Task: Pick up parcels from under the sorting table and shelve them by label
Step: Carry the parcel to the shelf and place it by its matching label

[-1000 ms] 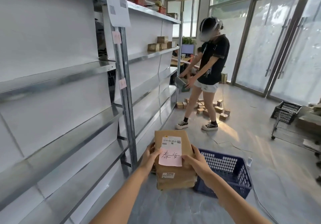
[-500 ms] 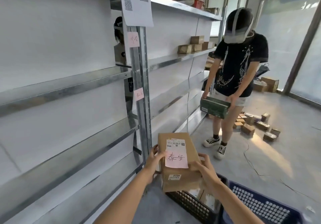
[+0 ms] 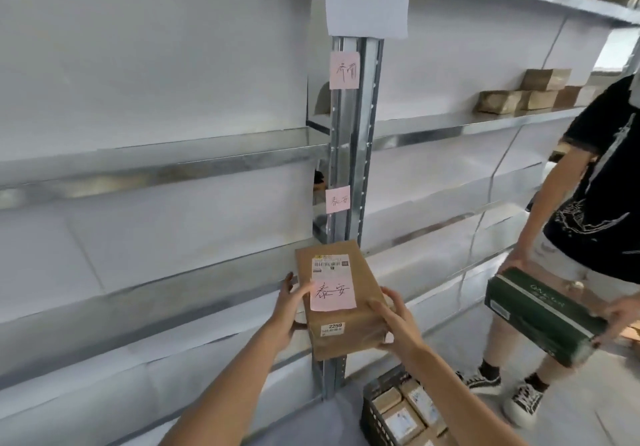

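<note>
A brown cardboard parcel (image 3: 341, 302) with a white shipping label and a pink handwritten note on top is held between both my hands, in front of the metal shelf upright (image 3: 351, 155). My left hand (image 3: 287, 310) grips its left side and my right hand (image 3: 394, 322) its right side. On the upright, a pink shelf label (image 3: 337, 199) carries the same handwriting as the parcel's note; a second pink label (image 3: 344, 70) hangs higher up.
A person in a black shirt (image 3: 595, 203) stands close at the right holding a dark green box (image 3: 540, 317). A black basket of parcels (image 3: 377, 414) sits on the floor below my right arm. Brown parcels (image 3: 519, 97) lie on an upper right shelf.
The view has moved closer to the shelving and turned left. The parcel has risen in front of the upright; the other person is now much nearer on the right.
</note>
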A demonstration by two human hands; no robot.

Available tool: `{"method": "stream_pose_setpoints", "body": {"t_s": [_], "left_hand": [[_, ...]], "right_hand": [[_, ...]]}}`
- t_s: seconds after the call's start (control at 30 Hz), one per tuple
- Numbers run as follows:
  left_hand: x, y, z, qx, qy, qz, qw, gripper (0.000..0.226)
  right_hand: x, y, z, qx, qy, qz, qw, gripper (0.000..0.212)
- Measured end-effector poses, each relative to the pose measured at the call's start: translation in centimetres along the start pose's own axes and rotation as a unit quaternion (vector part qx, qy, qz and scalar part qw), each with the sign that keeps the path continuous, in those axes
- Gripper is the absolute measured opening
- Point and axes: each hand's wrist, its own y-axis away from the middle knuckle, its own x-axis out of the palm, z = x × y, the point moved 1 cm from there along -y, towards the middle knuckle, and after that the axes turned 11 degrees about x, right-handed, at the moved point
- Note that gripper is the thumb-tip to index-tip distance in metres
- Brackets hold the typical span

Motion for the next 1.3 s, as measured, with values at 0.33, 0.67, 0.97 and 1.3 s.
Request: {"method": "stream_pose_setpoints", "body": {"t_s": [0.33,0.67,0.97,1.3], "left_hand": [[-5.6,-8.2,-0.3,-0.005,0.029,-0.114,0.993,0.064],[-9.8,-12.6,1.9,-0.036,0.051,-0.306,0.950,0.027],[-8.6,-16.3,1.8,0.015,0.062,-0.381,0.922,0.032],[-10.1,-20.7,2.4,0.004,-0.074,-0.266,0.961,0.054]], "right_hand": [[2.3,-11.8,3.4,0.042,0.010,0.059,0.997,0.037],[9.0,-21.8,7.1,0.070,0.076,0.078,0.992,0.056],[10.0,-25.2,6.5,0.018,0.203,0.228,0.952,0.087],[10.6,-32.5,7.4,-0.031,0.325,0.133,0.936,0.074]]}}
